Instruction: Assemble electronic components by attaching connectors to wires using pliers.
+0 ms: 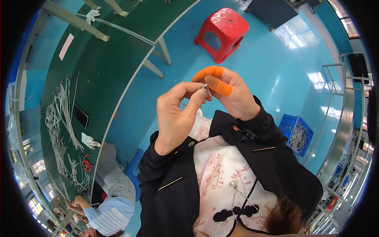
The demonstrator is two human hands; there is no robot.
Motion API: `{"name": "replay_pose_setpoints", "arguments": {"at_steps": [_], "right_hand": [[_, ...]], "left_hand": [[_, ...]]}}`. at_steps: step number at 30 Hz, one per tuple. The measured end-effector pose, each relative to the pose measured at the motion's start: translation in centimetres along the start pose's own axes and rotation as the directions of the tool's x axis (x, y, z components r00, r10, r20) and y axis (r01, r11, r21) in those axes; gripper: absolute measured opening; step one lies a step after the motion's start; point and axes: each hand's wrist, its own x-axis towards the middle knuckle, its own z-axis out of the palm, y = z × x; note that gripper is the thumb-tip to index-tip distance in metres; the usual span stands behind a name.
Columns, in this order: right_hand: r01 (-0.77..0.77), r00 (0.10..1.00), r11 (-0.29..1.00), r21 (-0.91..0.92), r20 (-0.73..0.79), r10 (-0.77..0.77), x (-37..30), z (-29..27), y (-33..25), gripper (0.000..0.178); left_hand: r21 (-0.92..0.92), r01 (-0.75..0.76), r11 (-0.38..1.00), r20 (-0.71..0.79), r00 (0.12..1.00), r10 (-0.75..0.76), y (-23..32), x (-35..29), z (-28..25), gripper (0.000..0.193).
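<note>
Both of my hands are raised together in front of my chest. My left hand (178, 110) is closed, its thumb and forefinger pinching a small silvery metal piece (205, 86). My right hand (236, 94) meets it from the other side, orange finger covers on its thumb and forefinger. Those two fingers close on the same piece. A short thin strand, too small to make out well, hangs by the fingertips. The fingers hide most of what is held.
At left is a green table (100, 75) with bundles of grey cables (59, 134), a black phone (80, 116), white gloves (90, 141) and a red-handled tool (87, 162). A co-worker (112, 201) sits there. A red stool (225, 31) stands ahead; a blue crate (287, 123) holds cables at right.
</note>
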Motion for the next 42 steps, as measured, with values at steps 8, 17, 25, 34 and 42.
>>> {"name": "replay_pose_setpoints", "arguments": {"at_steps": [8, 17, 25, 34, 42], "right_hand": [[-0.078, 0.996, 0.986, 0.151, -0.038, 0.084, 2.5, -3.2, -1.5, 0.031], [0.001, 0.988, 0.985, 0.175, -0.149, 0.025, 8.7, -4.7, -3.7, 0.032], [0.030, 0.987, 0.985, 0.172, -0.162, -0.002, 14.9, -5.3, -5.3, 0.030], [0.012, 0.981, 0.979, 0.202, -0.191, 0.027, 19.1, -8.8, -6.8, 0.033], [-0.037, 0.998, 0.966, 0.256, -0.042, 0.050, 22.5, -15.3, -10.8, 0.037]], "left_hand": [[-0.375, 0.332, 0.866, 0.309, 0.925, -0.221, -1.3, 6.0, 0.1, 0.014], [-0.336, 0.332, 0.881, 0.467, 0.872, -0.151, -2.2, 14.7, -1.8, 0.021], [-0.312, 0.353, 0.882, 0.491, 0.855, -0.169, -2.1, 21.0, -4.3, 0.021], [-0.310, 0.349, 0.884, 0.459, 0.870, -0.182, -2.5, 26.5, -3.2, 0.018], [-0.368, 0.364, 0.855, 0.358, 0.905, -0.231, -2.8, 31.8, 1.4, 0.014]]}}
